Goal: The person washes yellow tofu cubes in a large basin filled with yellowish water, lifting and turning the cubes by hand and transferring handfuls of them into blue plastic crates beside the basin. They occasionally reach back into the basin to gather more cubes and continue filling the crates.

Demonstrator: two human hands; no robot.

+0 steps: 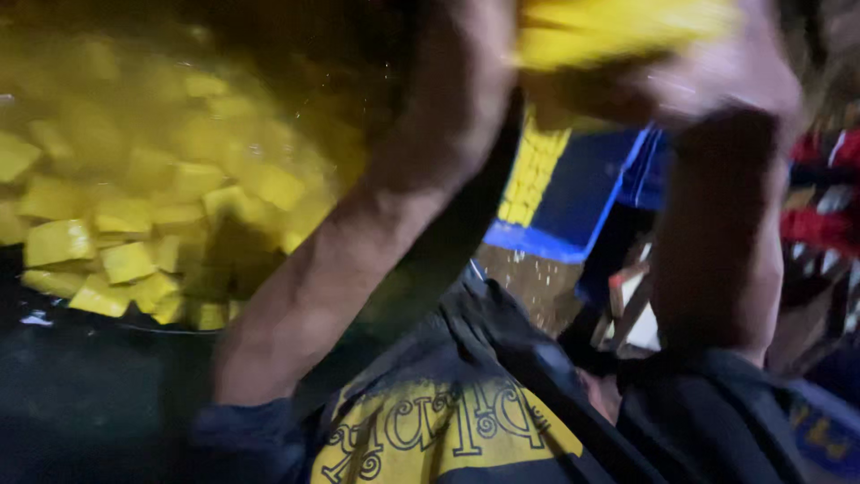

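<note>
Head view, heavy motion blur. Both forearms raised. Right hand (726, 76) grips a yellow bundle (618, 31) at top of frame — fingers wrapped over its right end, long axis roughly horizontal, running left from the grip. Left hand is out of frame past the forearm (358, 242); its grip cannot be told. Pile of yellow blocks (134, 224) lies well left of and below the bundle; blue crate (573, 197) sits just under it.
</note>
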